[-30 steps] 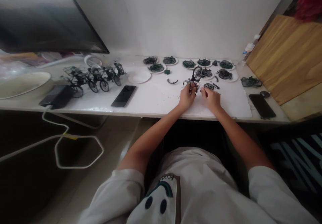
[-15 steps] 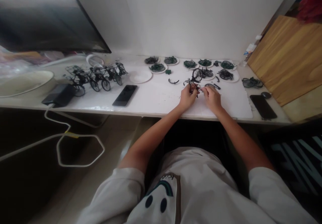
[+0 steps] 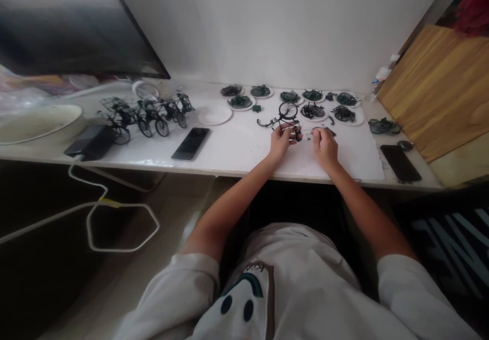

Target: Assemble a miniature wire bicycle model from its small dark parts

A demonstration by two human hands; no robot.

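Observation:
My left hand [image 3: 281, 142] is closed around a partly built model bicycle [image 3: 288, 110], with one spoked wheel pointing up and away from me. Its dark frame shows between my fingers. To the right, my right hand [image 3: 324, 146] is closed in a pinch; a thin, pale sliver shows at its fingertips, too small to name. A gap separates this hand from the bicycle. Beyond the right hand, a dark part lies on the white sheet, mostly hidden. A curved black strip [image 3: 263, 123] rests left of the bicycle.
Several small plates, one of them a plate [image 3: 357, 121] at right, hold dark bicycle parts. Assembled model bicycles [image 3: 153, 115] stand at left near an empty plate [image 3: 214, 115] and a phone [image 3: 190, 144]. Another dark phone [image 3: 400, 162] lies at right, beside a wooden board [image 3: 435, 90].
The bicycle has turned in my left hand, its wheel swinging left and upward. My right hand has drawn slightly right, widening the gap between the hands.

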